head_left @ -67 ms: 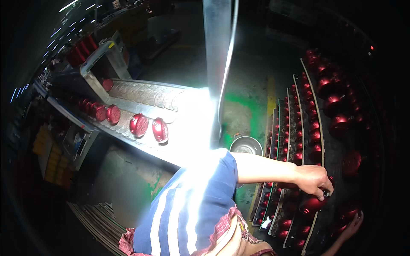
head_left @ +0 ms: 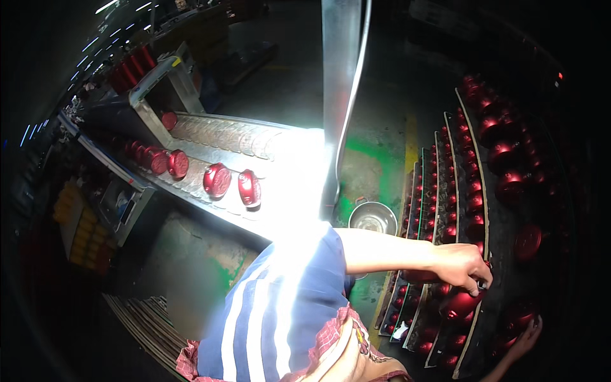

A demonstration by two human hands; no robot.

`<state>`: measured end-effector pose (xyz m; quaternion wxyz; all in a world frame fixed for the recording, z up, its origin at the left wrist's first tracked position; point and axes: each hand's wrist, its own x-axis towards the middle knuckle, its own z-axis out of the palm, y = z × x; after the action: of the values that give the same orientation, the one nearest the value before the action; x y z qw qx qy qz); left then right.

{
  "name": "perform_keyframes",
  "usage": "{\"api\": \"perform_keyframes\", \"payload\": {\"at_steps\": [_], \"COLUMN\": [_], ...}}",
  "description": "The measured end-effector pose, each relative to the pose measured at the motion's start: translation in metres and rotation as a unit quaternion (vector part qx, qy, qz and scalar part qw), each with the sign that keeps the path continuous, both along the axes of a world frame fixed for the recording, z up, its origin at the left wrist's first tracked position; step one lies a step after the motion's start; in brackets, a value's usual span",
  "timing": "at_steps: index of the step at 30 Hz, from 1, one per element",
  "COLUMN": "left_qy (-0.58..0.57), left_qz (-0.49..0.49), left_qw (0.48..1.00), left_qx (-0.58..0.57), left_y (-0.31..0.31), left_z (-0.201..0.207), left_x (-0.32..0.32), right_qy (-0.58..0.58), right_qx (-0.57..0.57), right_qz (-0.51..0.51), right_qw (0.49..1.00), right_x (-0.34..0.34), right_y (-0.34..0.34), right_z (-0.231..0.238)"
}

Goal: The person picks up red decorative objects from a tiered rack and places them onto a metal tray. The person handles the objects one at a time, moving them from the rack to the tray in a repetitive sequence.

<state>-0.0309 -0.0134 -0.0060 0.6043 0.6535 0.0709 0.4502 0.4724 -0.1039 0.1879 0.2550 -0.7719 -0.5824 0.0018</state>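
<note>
Long boards bear rows of glossy red pieces; a conveyor bears red discs; the floor bears a metal bowl.

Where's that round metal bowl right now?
In the head view, the bowl is right of centre, just above the outstretched bare forearm, between the upright metal post and the rows of shiny red pieces.

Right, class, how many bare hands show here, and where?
2: the left hand, at a red piece, right of the metal basin; the right hand, lower right, near another red piece. More may be hidden.
</note>
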Motion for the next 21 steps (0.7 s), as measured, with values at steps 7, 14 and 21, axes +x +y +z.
{"api": "perform_keyframes", "payload": {"at_steps": [7, 14, 21], "left_qy": [0.203, 0.222, 0.171], "left_qz": [0.066, 0.2, 0.395], "left_qw": [0.96, 0.861, 0.765], "left_qx": [-0.18, -0.412, -0.479], "left_y": [-0.265, -0.412, -0.461], "left_z": [0.03, 0.025, 0.014], "left_x": [-0.193, -0.321, -0.442], "right_qy": [0.146, 0.222, 0.254], "right_qx": [-0.159, -0.28, -0.355], "right_qz": [-0.029, 0.205, 0.28], "right_qw": [0.976, 0.911, 0.855], "right_x": [-0.22, -0.378, -0.498], "right_y": [-0.159, -0.265, -0.28], "right_z": [0.059, -0.008, -0.096]}}
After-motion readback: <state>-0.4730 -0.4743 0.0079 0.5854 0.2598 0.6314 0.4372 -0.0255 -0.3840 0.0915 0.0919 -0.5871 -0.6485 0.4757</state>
